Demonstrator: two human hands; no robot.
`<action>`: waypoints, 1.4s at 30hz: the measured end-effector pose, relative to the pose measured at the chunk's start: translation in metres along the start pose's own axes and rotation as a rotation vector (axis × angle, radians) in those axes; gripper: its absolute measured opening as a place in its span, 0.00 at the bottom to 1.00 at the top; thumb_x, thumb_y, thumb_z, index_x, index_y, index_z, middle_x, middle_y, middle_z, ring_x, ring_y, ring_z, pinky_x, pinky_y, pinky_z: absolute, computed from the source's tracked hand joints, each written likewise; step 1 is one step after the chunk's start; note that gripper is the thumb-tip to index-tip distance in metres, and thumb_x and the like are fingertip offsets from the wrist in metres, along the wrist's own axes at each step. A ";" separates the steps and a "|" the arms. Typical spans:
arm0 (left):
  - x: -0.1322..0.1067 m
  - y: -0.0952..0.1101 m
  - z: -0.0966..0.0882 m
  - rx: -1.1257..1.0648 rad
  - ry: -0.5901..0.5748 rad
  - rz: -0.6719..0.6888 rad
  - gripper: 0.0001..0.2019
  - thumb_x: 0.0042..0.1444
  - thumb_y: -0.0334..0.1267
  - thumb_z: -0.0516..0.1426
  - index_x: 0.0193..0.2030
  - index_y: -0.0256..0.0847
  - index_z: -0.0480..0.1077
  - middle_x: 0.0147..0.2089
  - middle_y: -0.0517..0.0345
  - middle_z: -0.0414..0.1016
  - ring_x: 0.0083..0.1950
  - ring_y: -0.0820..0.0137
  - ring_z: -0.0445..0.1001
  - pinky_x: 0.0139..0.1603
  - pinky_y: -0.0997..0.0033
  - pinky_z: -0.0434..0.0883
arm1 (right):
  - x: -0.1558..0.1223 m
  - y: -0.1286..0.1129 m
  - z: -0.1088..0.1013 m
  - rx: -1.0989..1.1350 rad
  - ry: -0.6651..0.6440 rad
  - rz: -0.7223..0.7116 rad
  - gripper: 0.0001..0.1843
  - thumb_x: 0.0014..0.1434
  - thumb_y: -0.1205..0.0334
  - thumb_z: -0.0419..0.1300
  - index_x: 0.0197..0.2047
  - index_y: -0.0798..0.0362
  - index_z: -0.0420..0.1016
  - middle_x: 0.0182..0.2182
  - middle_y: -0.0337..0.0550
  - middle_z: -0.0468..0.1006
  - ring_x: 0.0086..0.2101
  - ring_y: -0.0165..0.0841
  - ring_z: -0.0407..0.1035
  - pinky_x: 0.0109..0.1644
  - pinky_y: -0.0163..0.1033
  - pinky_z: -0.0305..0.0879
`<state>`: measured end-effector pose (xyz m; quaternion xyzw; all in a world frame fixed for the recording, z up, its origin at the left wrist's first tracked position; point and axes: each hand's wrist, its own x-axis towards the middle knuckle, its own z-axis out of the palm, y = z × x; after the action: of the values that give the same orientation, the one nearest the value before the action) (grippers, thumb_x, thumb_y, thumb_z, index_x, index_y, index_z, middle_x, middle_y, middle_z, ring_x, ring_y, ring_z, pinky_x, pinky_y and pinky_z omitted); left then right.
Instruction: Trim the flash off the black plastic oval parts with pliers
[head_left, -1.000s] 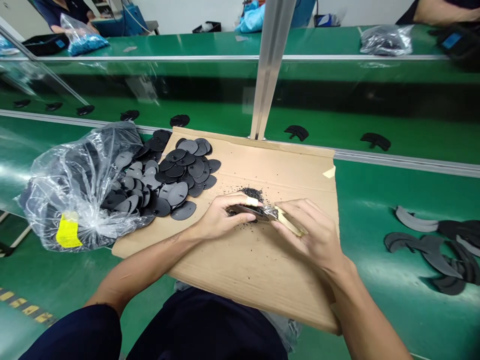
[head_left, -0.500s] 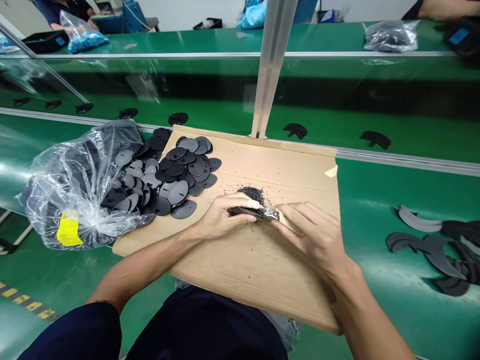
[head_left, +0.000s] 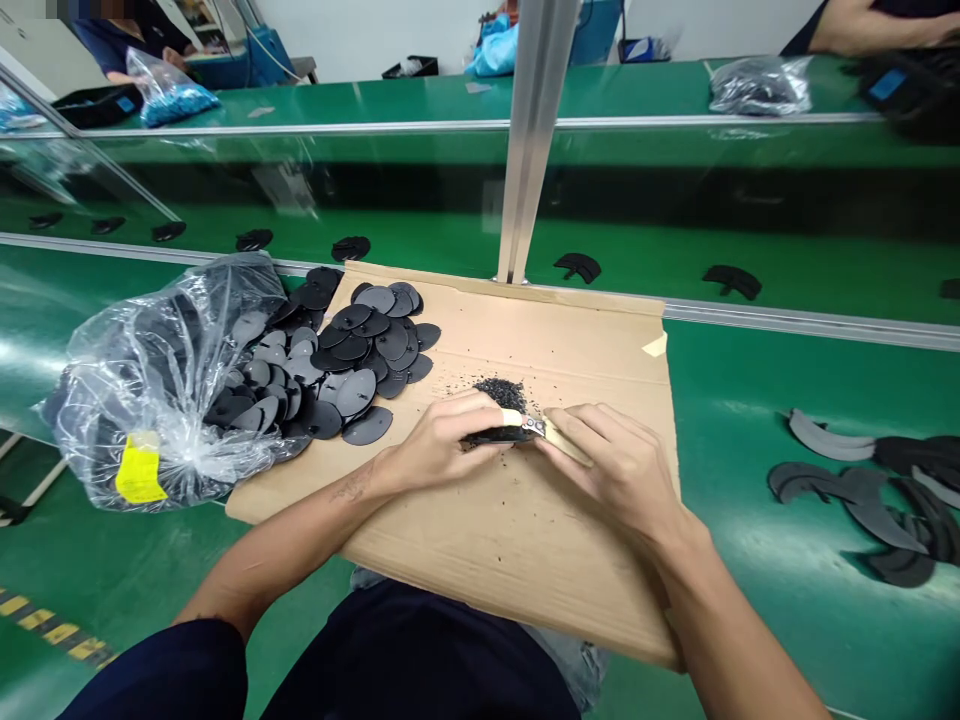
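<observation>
Logged first: one green counter (head_left: 750, 400), with one conveyor belt (head_left: 420, 215) beyond it. Counted on the belt: seven black pieces spaced apart, plus an eighth cut off by the right edge. Found on the counter, near edge over the lap: one cardboard sheet (head_left: 525, 540). Found at its left: one clear plastic bag (head_left: 150, 390) with a yellow label, open toward a heap of black oval pieces (head_left: 360, 350). No exact count possible there, too overlapped; dozens at least. Noted right of the sheet: one cluster of curved strips (head_left: 862, 490), black and grey, likewise overlapped and uncounted.

Found in the left hand (head_left: 435, 445), shut round it: one black oval piece (head_left: 491, 435), held low at mid-sheet. Found in the right hand (head_left: 622, 470), shut round the tan handle: one knife (head_left: 551, 436), blade tip touching the piece's right end. Noted just above: one mound of black shavings (head_left: 501, 392), with loose flecks around.

Compared with half a second back: piece tipped lower toward the card, blade drawn closer to the taped finger, both hands otherwise in place. Judged as edge scraping under way, not finished.
</observation>
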<state>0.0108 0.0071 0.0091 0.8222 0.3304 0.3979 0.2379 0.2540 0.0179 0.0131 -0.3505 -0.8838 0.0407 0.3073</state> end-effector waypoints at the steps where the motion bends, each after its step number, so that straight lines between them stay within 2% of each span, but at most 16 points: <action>1: -0.001 -0.001 0.000 0.072 -0.027 0.020 0.11 0.65 0.33 0.58 0.52 0.39 0.76 0.41 0.51 0.80 0.41 0.67 0.76 0.42 0.67 0.72 | 0.000 0.000 0.001 0.022 -0.011 0.007 0.11 0.67 0.59 0.61 0.50 0.53 0.79 0.37 0.48 0.83 0.35 0.38 0.76 0.39 0.43 0.73; 3: -0.002 -0.003 -0.001 0.221 -0.054 0.041 0.11 0.65 0.32 0.57 0.51 0.41 0.76 0.42 0.50 0.80 0.44 0.65 0.75 0.44 0.65 0.70 | -0.001 0.001 0.003 0.083 -0.024 0.032 0.12 0.66 0.58 0.61 0.51 0.53 0.79 0.38 0.48 0.83 0.37 0.38 0.77 0.41 0.44 0.74; 6: -0.002 -0.004 -0.004 0.333 -0.017 0.049 0.10 0.65 0.31 0.57 0.50 0.42 0.76 0.43 0.52 0.82 0.45 0.64 0.74 0.46 0.63 0.69 | 0.000 0.000 0.003 0.184 -0.030 0.086 0.14 0.66 0.56 0.62 0.51 0.53 0.78 0.39 0.49 0.83 0.38 0.39 0.77 0.42 0.45 0.75; 10: 0.002 -0.005 -0.008 0.221 0.080 0.057 0.08 0.66 0.33 0.58 0.50 0.41 0.75 0.42 0.52 0.82 0.41 0.67 0.76 0.45 0.64 0.69 | 0.001 -0.002 0.000 0.239 -0.042 0.169 0.15 0.66 0.54 0.61 0.52 0.52 0.76 0.40 0.49 0.83 0.39 0.40 0.77 0.42 0.45 0.75; 12: 0.003 -0.005 -0.009 0.184 0.091 0.048 0.07 0.66 0.33 0.58 0.49 0.39 0.75 0.42 0.51 0.82 0.41 0.67 0.76 0.44 0.65 0.69 | 0.001 -0.001 0.000 0.209 -0.059 0.178 0.16 0.67 0.53 0.60 0.52 0.53 0.75 0.41 0.50 0.82 0.40 0.41 0.76 0.42 0.46 0.74; 16: 0.004 -0.005 -0.009 0.180 0.036 0.048 0.07 0.65 0.31 0.59 0.48 0.37 0.74 0.41 0.51 0.80 0.42 0.68 0.75 0.44 0.67 0.69 | 0.000 0.002 0.003 0.066 -0.115 0.140 0.17 0.68 0.52 0.58 0.52 0.55 0.74 0.40 0.51 0.82 0.40 0.43 0.74 0.43 0.48 0.71; 21: 0.001 -0.005 -0.006 0.193 -0.120 0.034 0.10 0.66 0.30 0.56 0.52 0.38 0.73 0.44 0.50 0.79 0.44 0.66 0.74 0.45 0.66 0.70 | -0.002 0.002 0.006 -0.058 -0.133 0.074 0.14 0.69 0.55 0.57 0.51 0.53 0.74 0.42 0.50 0.82 0.40 0.41 0.72 0.41 0.45 0.65; 23: 0.000 -0.005 -0.006 0.234 -0.149 0.022 0.10 0.66 0.29 0.55 0.51 0.38 0.73 0.44 0.50 0.79 0.43 0.66 0.73 0.44 0.66 0.70 | -0.002 0.001 0.005 -0.080 -0.130 0.059 0.12 0.69 0.56 0.57 0.50 0.53 0.75 0.42 0.49 0.82 0.39 0.40 0.72 0.40 0.44 0.64; 25: 0.000 -0.006 -0.007 0.245 -0.119 0.015 0.10 0.66 0.29 0.55 0.50 0.37 0.73 0.44 0.49 0.79 0.44 0.66 0.74 0.45 0.66 0.71 | -0.001 0.000 0.005 -0.042 -0.112 0.068 0.12 0.69 0.57 0.58 0.50 0.53 0.75 0.41 0.49 0.82 0.39 0.40 0.73 0.41 0.44 0.66; 27: 0.001 -0.006 -0.008 0.200 -0.038 -0.012 0.08 0.65 0.30 0.57 0.49 0.36 0.74 0.42 0.50 0.79 0.43 0.67 0.75 0.45 0.68 0.72 | 0.000 -0.002 0.004 0.069 -0.064 0.108 0.12 0.67 0.57 0.60 0.51 0.53 0.74 0.41 0.49 0.82 0.40 0.41 0.73 0.43 0.46 0.68; 31: 0.001 -0.003 -0.005 -0.039 0.094 -0.142 0.07 0.63 0.36 0.62 0.46 0.37 0.73 0.41 0.53 0.79 0.40 0.70 0.78 0.41 0.72 0.76 | 0.003 -0.008 0.002 0.324 0.059 0.202 0.12 0.64 0.60 0.63 0.51 0.51 0.74 0.40 0.47 0.81 0.36 0.37 0.74 0.40 0.44 0.71; 33: 0.000 -0.001 -0.001 -0.139 0.091 -0.165 0.07 0.63 0.36 0.62 0.45 0.37 0.73 0.42 0.52 0.79 0.43 0.69 0.80 0.43 0.72 0.78 | 0.003 -0.012 0.002 0.397 0.085 0.174 0.11 0.64 0.64 0.63 0.50 0.51 0.74 0.39 0.46 0.81 0.36 0.36 0.74 0.39 0.41 0.71; 35: -0.002 -0.001 0.003 -0.126 0.064 -0.111 0.05 0.64 0.33 0.60 0.45 0.37 0.72 0.42 0.51 0.79 0.44 0.68 0.80 0.46 0.71 0.78 | 0.003 -0.015 0.002 0.391 0.092 0.091 0.10 0.64 0.67 0.63 0.49 0.51 0.74 0.38 0.46 0.82 0.36 0.35 0.75 0.39 0.40 0.70; 39: -0.007 -0.004 0.008 0.151 -0.044 0.024 0.11 0.65 0.26 0.54 0.52 0.37 0.72 0.47 0.47 0.78 0.48 0.65 0.78 0.49 0.64 0.78 | 0.000 -0.020 0.004 0.231 0.091 -0.091 0.09 0.64 0.69 0.61 0.48 0.53 0.75 0.34 0.45 0.82 0.33 0.34 0.73 0.35 0.40 0.65; 42: -0.008 -0.007 0.007 0.230 -0.084 0.046 0.15 0.63 0.23 0.52 0.53 0.37 0.72 0.47 0.47 0.77 0.48 0.65 0.77 0.47 0.64 0.77 | 0.000 -0.020 0.002 0.298 0.129 -0.110 0.11 0.63 0.70 0.61 0.49 0.53 0.73 0.36 0.46 0.81 0.33 0.34 0.73 0.36 0.40 0.66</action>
<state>0.0106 0.0051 -0.0035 0.8673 0.3445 0.3280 0.1464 0.2406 0.0030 0.0175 -0.2542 -0.8642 0.1317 0.4138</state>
